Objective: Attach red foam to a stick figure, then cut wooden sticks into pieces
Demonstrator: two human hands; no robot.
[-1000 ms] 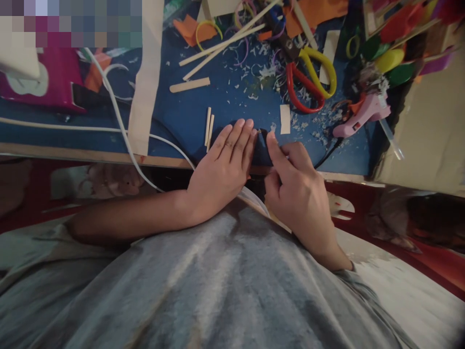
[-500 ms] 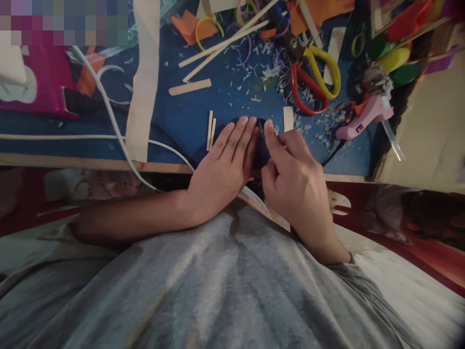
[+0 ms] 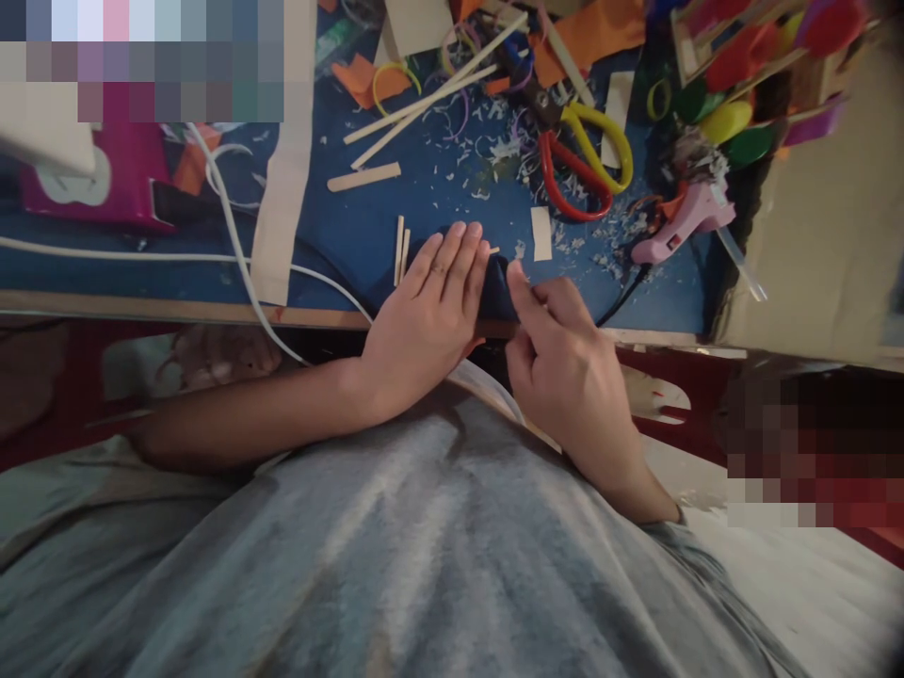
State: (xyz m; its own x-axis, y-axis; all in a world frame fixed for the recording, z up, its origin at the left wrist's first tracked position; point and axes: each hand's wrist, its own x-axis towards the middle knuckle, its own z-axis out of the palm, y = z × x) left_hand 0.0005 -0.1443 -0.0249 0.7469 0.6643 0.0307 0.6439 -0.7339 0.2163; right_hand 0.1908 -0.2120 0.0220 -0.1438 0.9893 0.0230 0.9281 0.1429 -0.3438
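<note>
My left hand (image 3: 434,311) lies flat near the front edge of the blue table, fingers stretched out. Past its fingertips pokes the short pale end of a wooden stick (image 3: 494,250); the rest of it is hidden under the hand. Just to the right, my right hand (image 3: 569,353) is closed, thumb against the curled fingers. What it grips is hidden. Two short wooden sticks (image 3: 401,252) lie left of my left fingers. A small cream paper strip (image 3: 541,234) rests beyond my right hand.
Scissors (image 3: 583,160) with red and yellow handles lie among paper shreds. A pink glue gun (image 3: 688,224) sits at right, before a cardboard piece (image 3: 812,254). Long sticks (image 3: 424,99) and a craft stick (image 3: 363,177) lie farther back. A white cable (image 3: 226,217) crosses at left.
My right hand has drawn slightly back from the left fingertips, and a dark thing between them no longer shows clearly. The stick end is now visible. The view has shifted a little.
</note>
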